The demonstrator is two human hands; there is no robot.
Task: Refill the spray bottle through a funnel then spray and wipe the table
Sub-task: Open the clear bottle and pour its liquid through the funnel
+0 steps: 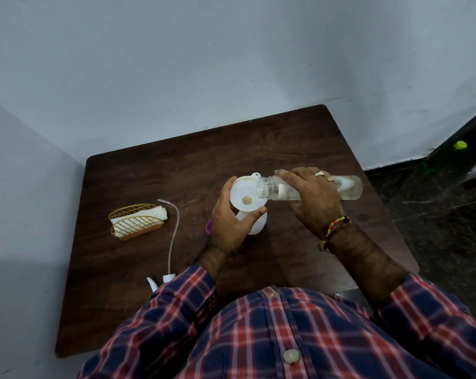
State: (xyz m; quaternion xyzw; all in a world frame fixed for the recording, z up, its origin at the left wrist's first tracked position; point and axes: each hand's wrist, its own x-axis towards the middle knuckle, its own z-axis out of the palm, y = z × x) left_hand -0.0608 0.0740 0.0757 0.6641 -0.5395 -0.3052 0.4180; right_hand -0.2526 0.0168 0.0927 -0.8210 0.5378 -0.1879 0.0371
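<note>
Where the dark wooden table (138,269) sits in a corner of pale grey walls (204,64), the left hand (231,222) curls loosely around the white funnel (245,196) standing in the spray bottle (256,224), while the right hand (313,198) wraps closed around a clear bottle (351,187) tipped sideways, its mouth over the funnel.

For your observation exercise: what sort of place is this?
Probably a plain room corner at home: a small dark wooden table against bare pale walls, holding a gold wire napkin holder.
</note>
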